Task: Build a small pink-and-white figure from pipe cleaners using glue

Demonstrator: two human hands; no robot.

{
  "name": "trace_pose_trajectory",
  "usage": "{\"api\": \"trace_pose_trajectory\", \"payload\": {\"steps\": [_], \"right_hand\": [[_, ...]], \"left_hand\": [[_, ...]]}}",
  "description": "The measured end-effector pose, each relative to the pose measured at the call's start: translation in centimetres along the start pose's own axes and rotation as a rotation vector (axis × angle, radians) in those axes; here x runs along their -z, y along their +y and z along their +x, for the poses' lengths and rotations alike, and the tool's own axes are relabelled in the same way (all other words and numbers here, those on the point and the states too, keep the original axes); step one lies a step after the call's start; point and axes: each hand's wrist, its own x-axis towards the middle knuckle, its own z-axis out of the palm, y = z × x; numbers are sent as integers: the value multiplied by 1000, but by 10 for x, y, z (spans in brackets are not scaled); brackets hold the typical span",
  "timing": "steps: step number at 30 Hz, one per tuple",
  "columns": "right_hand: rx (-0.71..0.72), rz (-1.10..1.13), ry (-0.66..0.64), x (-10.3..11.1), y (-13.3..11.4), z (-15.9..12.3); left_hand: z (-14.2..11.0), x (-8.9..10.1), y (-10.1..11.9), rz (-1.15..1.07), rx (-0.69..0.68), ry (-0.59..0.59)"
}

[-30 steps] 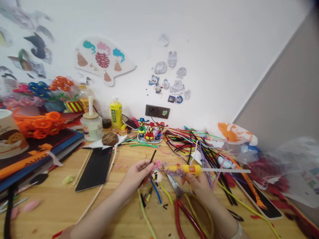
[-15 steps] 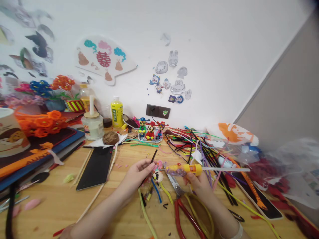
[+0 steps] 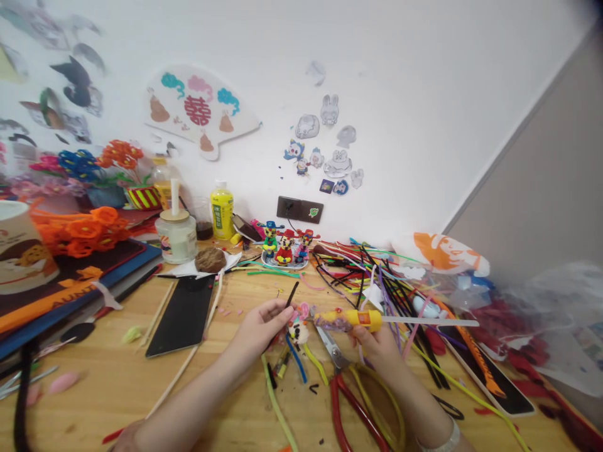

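My left hand [image 3: 268, 323] pinches a small pipe-cleaner figure [image 3: 298, 330] with a white face, dark markings and pink on top. A black pipe cleaner [image 3: 293, 294] sticks up past my thumb. In my right hand [image 3: 377, 345] is a yellow hot glue gun [image 3: 362, 319], its tip pointing left at the figure's pink top; I cannot tell whether they touch. A long clear glue stick [image 3: 431, 321] juts from its back. Red-handled pliers or cutters [image 3: 336, 358] lie below the glue gun. Blue [image 3: 296, 358] and yellow [image 3: 316, 364] pipe-cleaner pieces lie beneath the figure.
Three finished figures [image 3: 285, 248] stand on a small dish behind my hands. A tangle of pipe cleaners [image 3: 362, 270] spreads at the back right. On the left lie a black phone [image 3: 181, 317], a candle jar [image 3: 176, 237] and a paper cup [image 3: 23, 251]. Another phone [image 3: 511, 395] lies right.
The glue gun and the figure stay nearly where they were, still close together. The whole view has shifted very slightly.
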Motion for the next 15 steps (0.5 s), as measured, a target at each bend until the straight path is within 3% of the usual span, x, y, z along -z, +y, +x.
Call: {"api": "trace_pose_trajectory", "payload": {"steps": [4,9,12,15], "right_hand": [[78,-161,7,6,-3,3],[242,-657,-44,23,-8,16],[201,-877,-69,32,7,22],[87,-937,-118,37,22,23]], "left_hand": [[0,-1,0,-24,5,5],[-2,-2,1,-66,13,47],[-1,0,-1,-61,28,38],[1,2,-4,-61,22,10]]}}
